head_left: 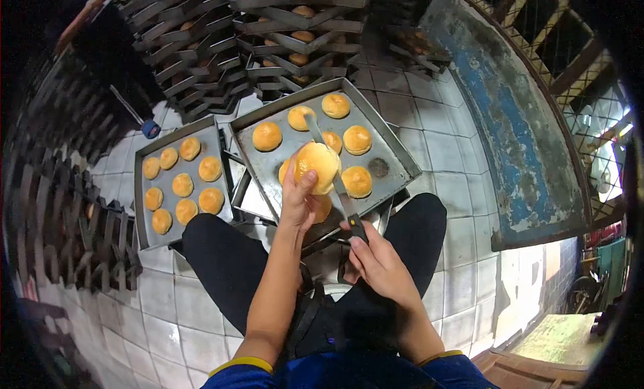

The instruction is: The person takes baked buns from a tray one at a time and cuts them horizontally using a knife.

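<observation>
My left hand is closed around a round golden bun, lifted above the baking tray in front of me. In my right hand is a long knife, gripped by its black handle. Its blade runs up along the right side of the bun and its far end shows beyond it; whether it cuts into the bun I cannot tell. Several more buns lie on the metal baking tray below, some partly hidden by my left hand and the held bun.
To the left, a second tray holds several buns. Stacked metal racks with buns stand behind. A worn blue door is on the right. At the upper left, a person's arm shows over the white tiled floor.
</observation>
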Demonstrator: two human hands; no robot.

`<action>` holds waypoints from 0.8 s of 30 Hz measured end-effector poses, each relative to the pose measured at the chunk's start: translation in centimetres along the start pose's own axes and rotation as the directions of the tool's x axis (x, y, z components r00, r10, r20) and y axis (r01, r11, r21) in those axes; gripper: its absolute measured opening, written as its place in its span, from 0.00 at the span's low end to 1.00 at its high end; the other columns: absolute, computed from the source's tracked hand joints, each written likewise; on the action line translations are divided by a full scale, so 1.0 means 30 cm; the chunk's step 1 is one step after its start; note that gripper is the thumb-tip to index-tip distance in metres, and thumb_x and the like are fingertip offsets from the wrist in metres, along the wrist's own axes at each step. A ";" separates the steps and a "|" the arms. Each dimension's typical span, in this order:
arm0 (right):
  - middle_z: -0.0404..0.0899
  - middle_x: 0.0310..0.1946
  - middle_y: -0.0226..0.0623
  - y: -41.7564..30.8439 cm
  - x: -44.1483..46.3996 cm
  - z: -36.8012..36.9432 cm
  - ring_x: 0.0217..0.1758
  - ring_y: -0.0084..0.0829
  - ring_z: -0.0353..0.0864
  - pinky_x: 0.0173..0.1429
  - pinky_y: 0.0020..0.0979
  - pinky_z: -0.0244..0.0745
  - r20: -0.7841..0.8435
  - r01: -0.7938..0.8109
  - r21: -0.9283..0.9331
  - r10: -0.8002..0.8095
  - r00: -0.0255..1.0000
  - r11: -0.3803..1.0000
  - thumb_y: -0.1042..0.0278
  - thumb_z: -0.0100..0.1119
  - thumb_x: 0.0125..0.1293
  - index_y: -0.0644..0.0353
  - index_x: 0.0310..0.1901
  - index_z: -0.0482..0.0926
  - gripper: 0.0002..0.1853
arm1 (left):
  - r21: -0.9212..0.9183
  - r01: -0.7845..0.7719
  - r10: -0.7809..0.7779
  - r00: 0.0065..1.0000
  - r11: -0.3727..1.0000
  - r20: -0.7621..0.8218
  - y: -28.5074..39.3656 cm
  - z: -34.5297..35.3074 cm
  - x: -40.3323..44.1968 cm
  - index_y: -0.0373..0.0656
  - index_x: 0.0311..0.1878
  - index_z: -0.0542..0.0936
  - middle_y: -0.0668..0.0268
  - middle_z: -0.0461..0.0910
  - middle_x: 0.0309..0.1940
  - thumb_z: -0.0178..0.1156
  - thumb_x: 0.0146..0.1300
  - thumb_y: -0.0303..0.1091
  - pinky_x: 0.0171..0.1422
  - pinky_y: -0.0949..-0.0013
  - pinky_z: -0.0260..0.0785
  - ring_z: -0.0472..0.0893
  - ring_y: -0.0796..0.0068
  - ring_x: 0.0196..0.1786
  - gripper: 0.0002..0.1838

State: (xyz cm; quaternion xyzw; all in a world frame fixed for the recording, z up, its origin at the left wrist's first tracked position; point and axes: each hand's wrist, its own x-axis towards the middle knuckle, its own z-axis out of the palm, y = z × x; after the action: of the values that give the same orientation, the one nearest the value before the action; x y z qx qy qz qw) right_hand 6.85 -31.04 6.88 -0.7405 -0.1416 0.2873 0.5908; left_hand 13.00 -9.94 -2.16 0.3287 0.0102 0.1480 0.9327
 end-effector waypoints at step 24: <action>0.71 0.26 0.29 0.015 -0.011 -0.028 0.29 0.24 0.72 0.39 0.31 0.72 0.180 -0.055 -0.048 0.063 0.982 0.997 0.61 0.46 0.89 0.61 0.76 0.71 0.22 | 0.242 0.247 -0.334 0.829 0.938 0.449 0.095 -0.092 -0.006 0.37 0.76 0.71 0.59 0.84 0.64 0.81 0.55 0.30 0.77 0.63 0.75 0.85 0.65 0.67 0.45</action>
State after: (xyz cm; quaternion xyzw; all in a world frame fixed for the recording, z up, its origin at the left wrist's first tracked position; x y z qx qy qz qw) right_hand 7.03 -32.02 6.65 -0.7276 -0.1789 0.3678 0.5507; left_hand 11.74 -6.20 -2.58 0.4296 -0.1600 -0.0844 0.8847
